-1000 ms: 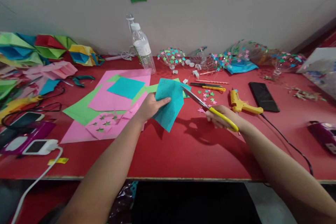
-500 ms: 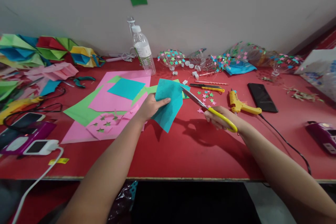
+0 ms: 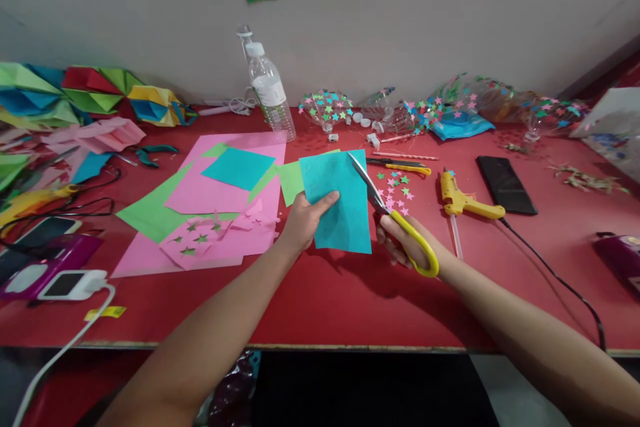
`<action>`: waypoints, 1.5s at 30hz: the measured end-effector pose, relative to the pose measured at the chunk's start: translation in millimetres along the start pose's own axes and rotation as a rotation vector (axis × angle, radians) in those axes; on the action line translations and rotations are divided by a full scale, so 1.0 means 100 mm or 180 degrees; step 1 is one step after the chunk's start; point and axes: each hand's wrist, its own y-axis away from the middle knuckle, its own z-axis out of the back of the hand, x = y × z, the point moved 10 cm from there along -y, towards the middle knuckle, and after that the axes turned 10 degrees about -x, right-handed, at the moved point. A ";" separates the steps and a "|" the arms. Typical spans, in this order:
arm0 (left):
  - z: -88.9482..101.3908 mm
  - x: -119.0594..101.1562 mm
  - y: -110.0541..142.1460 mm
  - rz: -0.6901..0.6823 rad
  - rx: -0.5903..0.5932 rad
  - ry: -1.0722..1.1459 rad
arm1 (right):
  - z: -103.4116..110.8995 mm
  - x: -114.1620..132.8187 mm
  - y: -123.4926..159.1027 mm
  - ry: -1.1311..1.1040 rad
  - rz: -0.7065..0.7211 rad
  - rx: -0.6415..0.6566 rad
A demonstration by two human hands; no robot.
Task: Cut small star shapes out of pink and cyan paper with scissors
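My left hand (image 3: 306,221) grips a teal paper sheet (image 3: 345,213) by its left edge and holds it upright over the red table (image 3: 350,293). My right hand (image 3: 400,240) is closed through the yellow handles of a pair of scissors (image 3: 385,210). The scissor blades point up and away along the right edge of the teal sheet. Small cut-out paper stars (image 3: 395,188) in pink, green and blue lie scattered just right of the blades.
Pink, green and teal sheets (image 3: 220,193) lie left of my hands. A water bottle (image 3: 270,93), a yellow glue gun (image 3: 463,197), a utility knife (image 3: 400,165) and a black phone (image 3: 505,183) sit beyond. Folded paper shapes (image 3: 75,97) and chargers (image 3: 60,277) crowd the left.
The left hand has turned the teal sheet to stand straight and moved it right. The right hand has drawn the scissors in close beside its right edge.
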 end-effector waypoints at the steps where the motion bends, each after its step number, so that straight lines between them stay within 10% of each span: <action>1: 0.00 0.01 0.00 0.0008 -0.0015 -0.0001 | -0.01 -0.01 0.01 -0.0024 0.0000 -0.0015; 45: 0.09 -0.09 -0.13 0.0012 0.0101 -0.0411 | 0.18 0.10 0.00 0.0572 -0.0218 -0.0259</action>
